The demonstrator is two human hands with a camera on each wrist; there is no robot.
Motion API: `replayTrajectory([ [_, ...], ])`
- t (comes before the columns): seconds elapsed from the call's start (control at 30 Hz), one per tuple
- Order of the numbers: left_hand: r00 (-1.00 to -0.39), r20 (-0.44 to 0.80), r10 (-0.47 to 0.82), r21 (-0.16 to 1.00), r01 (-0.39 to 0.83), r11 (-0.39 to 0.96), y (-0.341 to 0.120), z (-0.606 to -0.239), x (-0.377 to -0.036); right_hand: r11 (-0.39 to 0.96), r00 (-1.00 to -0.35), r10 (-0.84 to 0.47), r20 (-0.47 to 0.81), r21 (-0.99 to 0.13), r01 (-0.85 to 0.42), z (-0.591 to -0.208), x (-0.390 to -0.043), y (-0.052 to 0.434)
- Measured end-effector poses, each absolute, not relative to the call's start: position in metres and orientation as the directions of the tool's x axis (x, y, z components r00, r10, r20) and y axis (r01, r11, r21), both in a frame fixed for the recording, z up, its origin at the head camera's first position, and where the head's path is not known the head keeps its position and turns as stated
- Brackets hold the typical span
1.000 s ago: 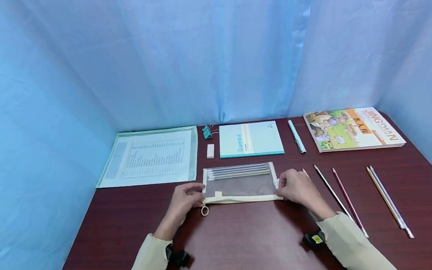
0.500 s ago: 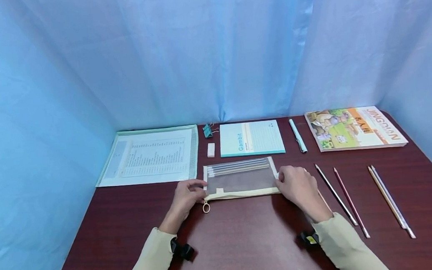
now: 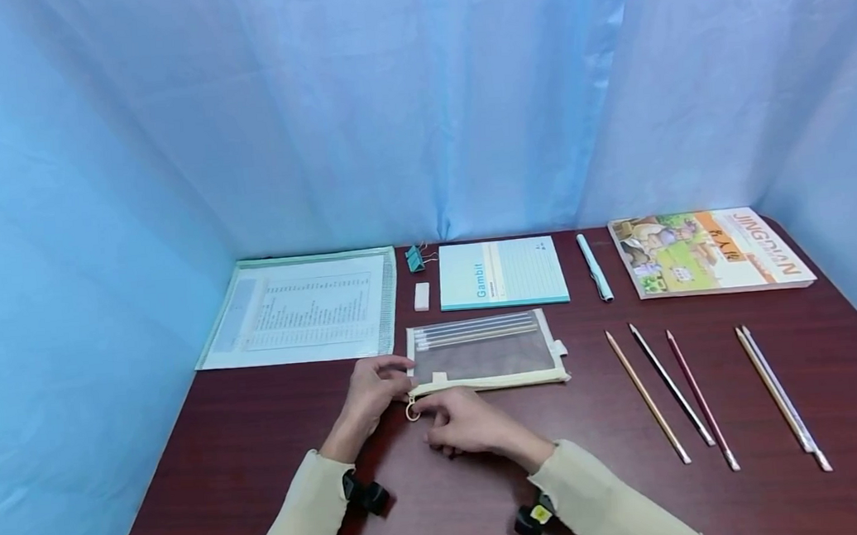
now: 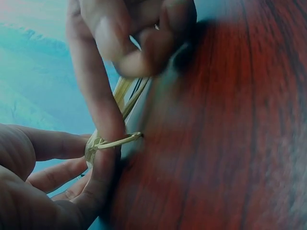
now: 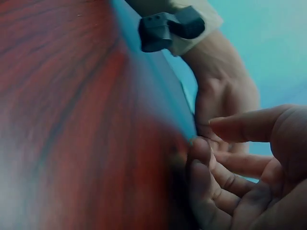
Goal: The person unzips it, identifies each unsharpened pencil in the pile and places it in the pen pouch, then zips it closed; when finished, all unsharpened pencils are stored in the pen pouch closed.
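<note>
A see-through mesh pencil case [image 3: 490, 358] with cream edging lies in the middle of the table. Several pencils [image 3: 478, 329] are inside, along its far side. My left hand [image 3: 368, 394] pinches the case's near left corner, beside the zipper. A cream zipper ring [image 3: 412, 412] hangs off that corner; the left wrist view shows the ring [image 4: 124, 140] sticking out from the case's end. My right hand [image 3: 465, 422] reaches the ring with a straight index finger. Its thumb stays apart from that finger and the other fingers are loosely curled, holding nothing.
Several loose pencils [image 3: 691, 394] lie to the right. Along the back are a document folder [image 3: 304, 309], a binder clip [image 3: 415, 258], an eraser [image 3: 421, 296], a notebook [image 3: 503, 273], a pen [image 3: 595, 268] and a book [image 3: 711, 252]. Blue curtains [image 3: 388, 113] enclose the table.
My right hand has let go of the case's right end and moved left to the zipper ring. The case shifted slightly away from me earlier. My left hand keeps its corner.
</note>
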State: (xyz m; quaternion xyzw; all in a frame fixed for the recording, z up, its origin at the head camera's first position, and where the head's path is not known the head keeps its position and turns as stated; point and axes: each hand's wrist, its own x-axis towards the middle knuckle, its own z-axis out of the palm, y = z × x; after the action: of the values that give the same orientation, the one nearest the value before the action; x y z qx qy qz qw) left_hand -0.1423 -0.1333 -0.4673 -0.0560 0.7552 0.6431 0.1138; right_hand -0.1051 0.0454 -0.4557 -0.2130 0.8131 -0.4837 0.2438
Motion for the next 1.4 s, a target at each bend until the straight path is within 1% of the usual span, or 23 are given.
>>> replayTrajectory([
  [0.1,-0.969,-0.240,0.060,0.960,-0.228,0.162,-0.134,-0.467,-0.142,0.465,-0.796,-0.577,-0.181,-0.874,-0.138,-0.459,-0.105,0.036],
  [0.2,-0.969,-0.242,0.058,0.961,-0.231,0.150,-0.134,-0.467,-0.143,0.495,-0.824,-0.548,-0.147,-0.850,-0.177,-0.460,-0.106,0.031],
  [0.27,-0.967,-0.248,0.058,0.960,-0.237,0.146,-0.134,-0.468,-0.143,0.522,-0.861,-0.499,-0.098,-0.827,-0.209,-0.461,-0.106,0.030],
  [0.33,-0.966,-0.252,0.058,0.960,-0.242,0.144,-0.135,-0.469,-0.143,0.575,-0.903,-0.430,-0.028,-0.780,-0.249,-0.461,-0.106,0.029],
  [0.43,-0.965,-0.254,0.057,0.959,-0.244,0.144,-0.135,-0.470,-0.143,0.661,-0.938,-0.338,0.078,-0.690,-0.295,-0.460,-0.106,0.029],
  [0.53,-0.965,-0.257,0.057,0.959,-0.248,0.134,-0.136,-0.470,-0.143,0.717,-0.940,-0.301,0.159,-0.613,-0.334,-0.459,-0.106,0.030],
  [0.7,-0.961,-0.270,0.060,0.958,-0.261,0.121,-0.136,-0.471,-0.144,0.715,-0.917,-0.315,0.243,-0.574,-0.398,-0.458,-0.109,0.032],
  [0.9,-0.961,-0.264,0.080,0.960,-0.254,0.116,-0.133,-0.474,-0.144,0.720,-0.920,-0.294,0.259,-0.573,-0.392,-0.461,-0.112,0.040],
  [1.07,-0.961,-0.260,0.091,0.963,-0.251,0.100,-0.131,-0.473,-0.144,0.735,-0.935,-0.243,0.259,-0.580,-0.352,-0.461,-0.114,0.052],
  [1.23,-0.967,-0.241,0.086,0.966,-0.231,0.117,-0.132,-0.473,-0.144,0.751,-0.948,-0.191,0.255,-0.584,-0.309,-0.461,-0.116,0.073],
  [1.4,-0.970,-0.228,0.086,0.968,-0.215,0.131,-0.132,-0.472,-0.143,0.768,-0.967,-0.141,0.212,-0.593,-0.242,-0.461,-0.118,0.101],
])
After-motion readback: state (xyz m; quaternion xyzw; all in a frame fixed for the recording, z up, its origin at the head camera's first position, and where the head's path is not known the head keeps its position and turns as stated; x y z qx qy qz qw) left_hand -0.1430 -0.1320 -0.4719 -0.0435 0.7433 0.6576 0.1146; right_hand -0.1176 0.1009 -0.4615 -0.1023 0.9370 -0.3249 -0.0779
